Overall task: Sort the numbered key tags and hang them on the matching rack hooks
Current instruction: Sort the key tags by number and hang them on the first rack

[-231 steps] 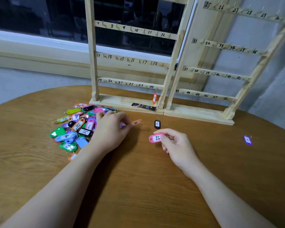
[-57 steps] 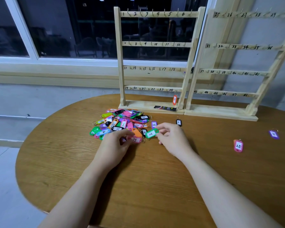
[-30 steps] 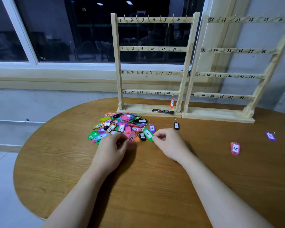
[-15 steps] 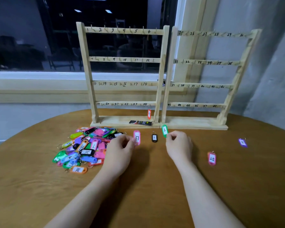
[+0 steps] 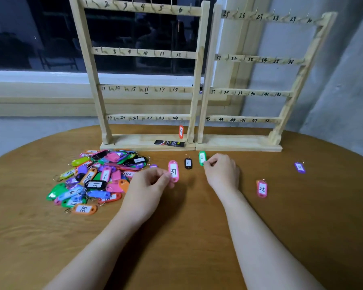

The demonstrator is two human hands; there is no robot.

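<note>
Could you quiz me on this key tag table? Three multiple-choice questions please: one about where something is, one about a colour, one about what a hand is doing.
1. Where does the black tag marked 1 lie?
A. On the table between the two hands
B. On a rack hook
C. In the pile

2. What colour is the tag marked 2?
A. Orange
B. Green
C. Purple

3. What is the left hand doing?
A. Resting flat and empty
B. Pinching the pink tag marked 37
C. Gripping the rack

Answers:
1 A: it lies alone on the table, with a hand at each side.
2 B: its frame is bright green, in the right hand grip.
3 B: fingertips close on the pink tag's lower edge.
</note>
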